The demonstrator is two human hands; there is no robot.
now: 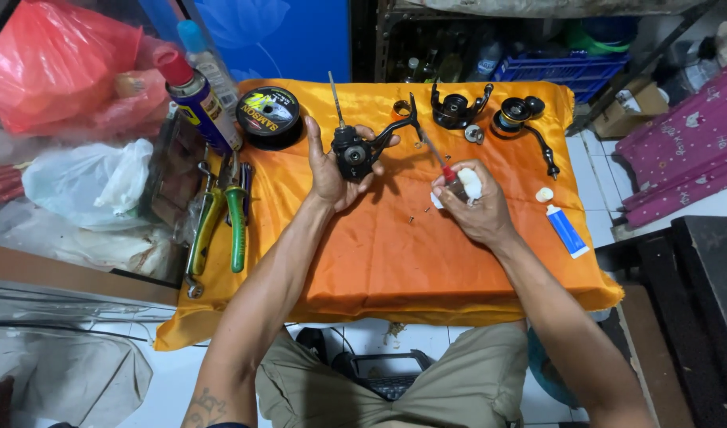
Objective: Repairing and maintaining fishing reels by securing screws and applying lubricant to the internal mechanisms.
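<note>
- Orange satin cloth (395,261) covers the counter; over its middle the left hand (332,170) holds a black fishing-reel body (354,154), grip closed around it, shaft pointing up.
- The right hand (474,210) pinches a small red-tipped bottle (457,181), its thin nozzle angled toward the reel.
- Other reel parts (458,107) lie at the cloth's far edge.
- A blue-and-white tube (567,230) lies to the right; green-handled pliers (236,218) to the left.

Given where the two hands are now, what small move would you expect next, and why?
Probably a squeeze: the right hand holds a small red-capped bottle whose thin nozzle points at the black reel body gripped in the left hand. The tip looks just short of the housing, so a slight advance seems likely first.
</note>
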